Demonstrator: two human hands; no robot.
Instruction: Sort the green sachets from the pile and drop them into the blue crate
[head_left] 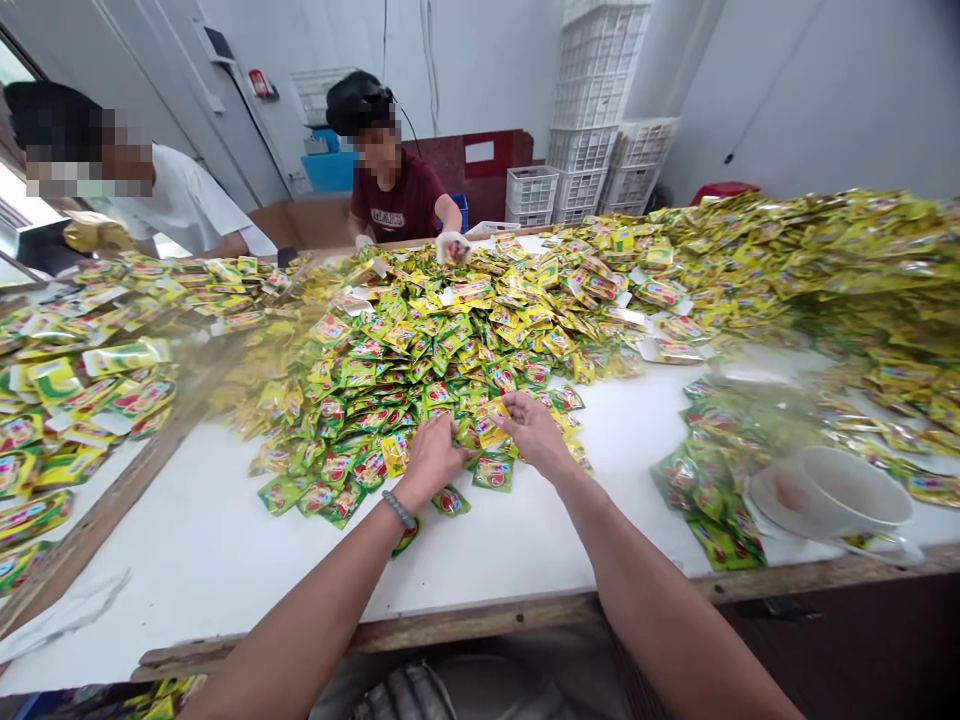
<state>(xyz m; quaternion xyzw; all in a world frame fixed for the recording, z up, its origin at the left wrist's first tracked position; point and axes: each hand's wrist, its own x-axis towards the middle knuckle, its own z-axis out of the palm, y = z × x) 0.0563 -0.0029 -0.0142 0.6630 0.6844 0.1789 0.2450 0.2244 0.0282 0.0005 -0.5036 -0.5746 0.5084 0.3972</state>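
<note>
A heap of small glossy green and yellow packets (442,340) with red printing spreads over the white table in front of me. At its near edge is my left hand (435,458), a beaded bracelet (399,509) on the wrist. Its fingers curl down among the packets, and the fingertips are hidden, so what they grip does not show. Just to the right, my right hand (534,432) pinches a yellow packet (491,425) between thumb and fingers. One green packet (493,472) lies flat on the table between my wrists.
A white cup (847,490) stands at the right beside loose green packets (720,515). Larger packet piles (840,250) rise at the far right. A wooden strip (112,490) borders the left. Two co-workers sit across the table, one with a gloved hand (453,247) at the heap.
</note>
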